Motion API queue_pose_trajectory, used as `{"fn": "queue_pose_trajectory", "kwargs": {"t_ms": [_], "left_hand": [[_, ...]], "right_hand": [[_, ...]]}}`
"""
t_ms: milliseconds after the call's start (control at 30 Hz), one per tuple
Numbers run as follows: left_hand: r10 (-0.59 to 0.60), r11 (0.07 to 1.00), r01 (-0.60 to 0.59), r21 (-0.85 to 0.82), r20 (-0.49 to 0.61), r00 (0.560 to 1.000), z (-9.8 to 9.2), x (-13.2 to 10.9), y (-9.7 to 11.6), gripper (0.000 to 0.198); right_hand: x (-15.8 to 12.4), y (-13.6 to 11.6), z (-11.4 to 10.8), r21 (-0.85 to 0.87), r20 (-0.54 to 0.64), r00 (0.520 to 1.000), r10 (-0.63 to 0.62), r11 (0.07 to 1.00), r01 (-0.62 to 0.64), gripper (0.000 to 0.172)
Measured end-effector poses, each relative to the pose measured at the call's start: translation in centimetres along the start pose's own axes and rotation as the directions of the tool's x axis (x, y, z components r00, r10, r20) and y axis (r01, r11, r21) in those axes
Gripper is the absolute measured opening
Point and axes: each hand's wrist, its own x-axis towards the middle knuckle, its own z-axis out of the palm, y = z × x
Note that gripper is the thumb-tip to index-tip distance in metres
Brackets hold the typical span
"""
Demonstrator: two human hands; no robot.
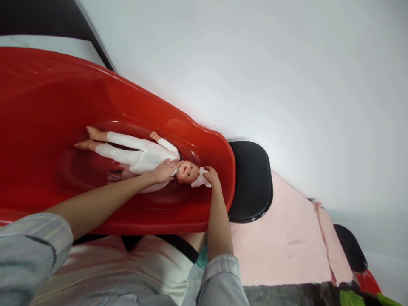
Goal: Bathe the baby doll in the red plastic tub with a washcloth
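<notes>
Sleeves, striped grey, fill the bottom of the view; both bare forearms reach from them into a red tub (63,106). A doll (143,155) in white clothes lies on its back on the tub floor, feet toward the left, head toward the tub's rounded right end.

Left hand (164,171): laid flat, fingers spread, over the doll's chest and shoulder. Its grip is open; it presses or steadies, it holds nothing closed.

Right hand (213,176): at the crown of the doll's head, fingers pinched on a white cap (200,180) that sits loose there. The grip is closed on the cloth; how firmly, I cannot tell.

Surroundings: a black cushion (251,182) touches the tub's right end; a pink sheet (287,238) lies beyond it.

Risks, as judged:
- The cap is held by a small pinch only. A pull against the head could slip the cloth off, or drag the head sideways.
- The doll is steadied by a flat palm, not a hold. On the smooth tub floor it could slide toward the feet end.
- The head lies near the tub wall; a sharp tug could knock it there.
</notes>
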Motion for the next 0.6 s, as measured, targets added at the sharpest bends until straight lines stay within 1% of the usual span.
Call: {"fn": "queue_pose_trajectory", "kwargs": {"t_ms": [67, 167, 233, 300, 400, 500, 567, 600], "left_hand": [[-0.005, 1.000, 0.005, -0.002, 0.005, 1.000, 0.0, 0.0, -0.1, 0.088], [0.000, 1.000, 0.000, -0.008, 0.004, 1.000, 0.0, 0.0, -0.2, 0.086], [0.003, 1.000, -0.003, -0.002, 0.005, 1.000, 0.1, 0.0, -0.2, 0.086], [0.005, 1.000, -0.005, 0.011, 0.003, 1.000, 0.1, -0.1, -0.3, 0.087], [0.013, 1.000, -0.013, 0.021, -0.016, 1.000, 0.3, -0.1, -0.4, 0.085], [0.023, 1.000, -0.022, 0.017, -0.031, 0.999, 0.6, -0.1, -0.6, 0.086], [0.029, 0.999, -0.029, 0.014, -0.037, 0.999, 0.7, 0.0, -0.7, 0.087], [0.035, 0.999, -0.035, 0.010, -0.039, 0.999, 0.8, 0.0, -0.8, 0.087]], "right_hand": [[-0.4, -0.6, -0.4, 0.080, -0.012, 1.000, 0.023, 0.997, -0.022, 0.065], [-1.1, -1.3, -1.0, 0.264, 0.022, 1.000, 0.009, 0.964, -0.014, 0.064], [-1.4, -1.3, -1.3, 0.336, 0.065, 0.997, -0.042, 0.942, 0.018, 0.064], [-1.7, -1.2, -1.4, 0.375, 0.083, 0.990, -0.118, 0.924, 0.078, 0.069], [-1.6, -1.1, -1.3, 0.435, 0.037, 0.977, -0.210, 0.884, 0.173, 0.074], [-1.5, -1.3, -1.0, 0.478, -0.023, 0.971, -0.240, 0.850, 0.221, 0.074], [-1.4, -1.6, -0.9, 0.463, -0.034, 0.970, -0.239, 0.857, 0.227, 0.074], [-1.5, -1.7, -0.8, 0.441, -0.022, 0.972, -0.234, 0.870, 0.220, 0.075]]}}
